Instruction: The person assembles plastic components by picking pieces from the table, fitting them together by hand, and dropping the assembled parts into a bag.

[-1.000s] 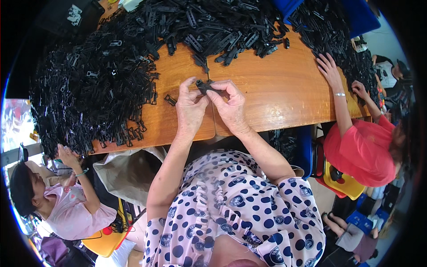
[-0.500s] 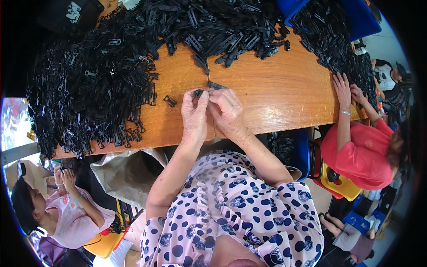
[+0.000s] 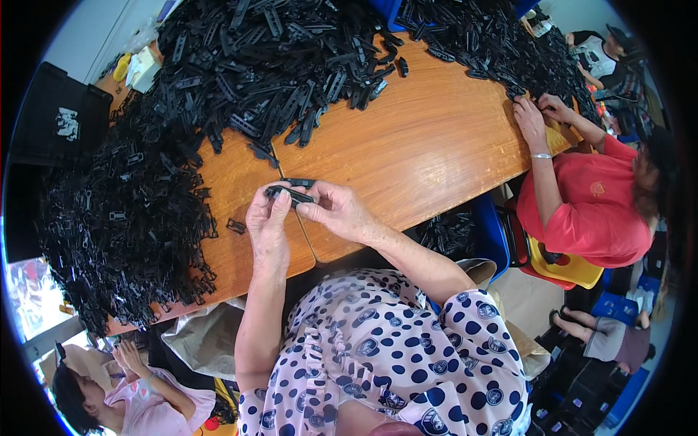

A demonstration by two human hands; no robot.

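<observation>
My left hand is closed, with thumb and fingers pinching one end of a slim black plastic part. My right hand grips its other end between thumb and forefinger, so the part lies crosswise between both hands above the wooden table. Just beyond the fingers is a second long black part; whether a finger touches it I cannot tell. A small black open frame lies on the wood left of my left hand.
A big heap of small black frames covers the table's left side. Long black parts are piled at the far side. A person in red works at the right, another in pink sits at lower left. A blue bin stands below the table edge.
The view has turned, shifting the whole scene. The right-hand fingers have opened out from a tight curl, and the black part now shows lengthwise between both hands.
</observation>
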